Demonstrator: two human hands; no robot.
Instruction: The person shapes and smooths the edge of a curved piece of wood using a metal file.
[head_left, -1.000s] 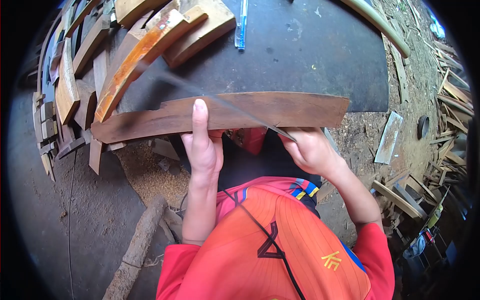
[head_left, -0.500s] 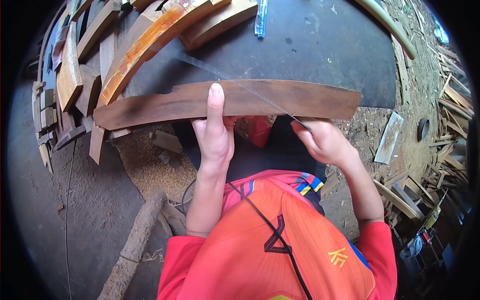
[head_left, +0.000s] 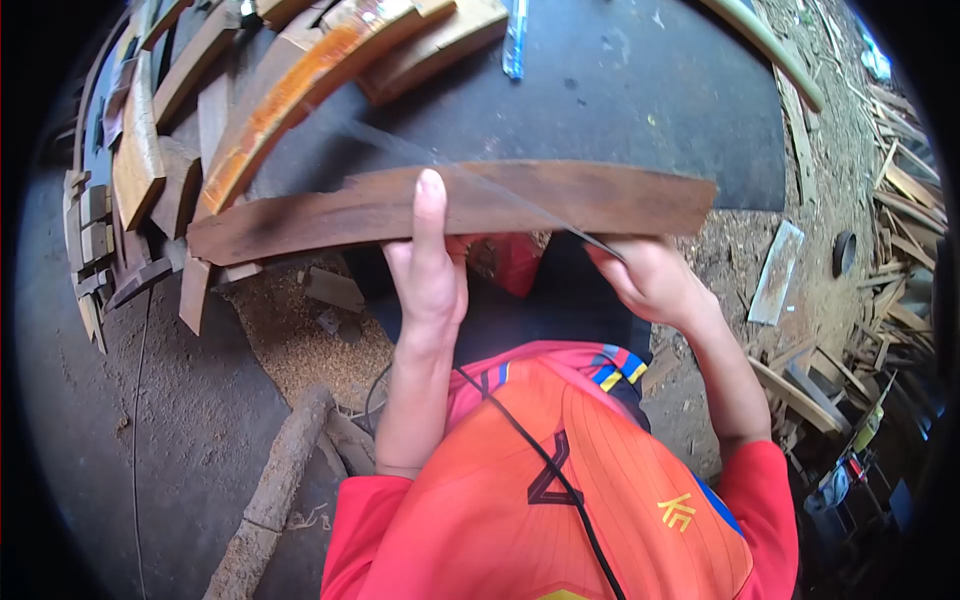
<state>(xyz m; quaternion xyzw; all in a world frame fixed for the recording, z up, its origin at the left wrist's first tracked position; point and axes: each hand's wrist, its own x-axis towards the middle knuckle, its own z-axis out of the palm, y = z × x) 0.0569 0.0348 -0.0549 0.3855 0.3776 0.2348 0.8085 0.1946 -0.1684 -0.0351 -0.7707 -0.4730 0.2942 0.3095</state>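
Note:
A long, slightly curved brown wooden board (head_left: 560, 190) lies across in front of me, over the near edge of the dark tabletop. My left hand (head_left: 430, 265) grips its near edge left of the middle, thumb flat on the upper face and fingers hidden underneath. At the near edge toward the right end, my right hand (head_left: 650, 280) is closed round the near end of a long thin-bladed metal tool (head_left: 545, 213). The blade slants across the board to the upper left, its far part blurred. I cannot tell what kind of tool it is.
The dark tabletop (head_left: 680, 100) carries a blue pen (head_left: 515, 45) and a curved orange-stained wood piece (head_left: 290, 105). Several timber pieces crowd the left. Sawdust (head_left: 310, 340) and a rough log (head_left: 270, 490) are below, wood scraps (head_left: 905, 260) at far right.
The blade is more blurred than before, with its far part slightly shifted. Both hands keep their holds, and the board stays nearly in place. The surroundings shift slightly in view.

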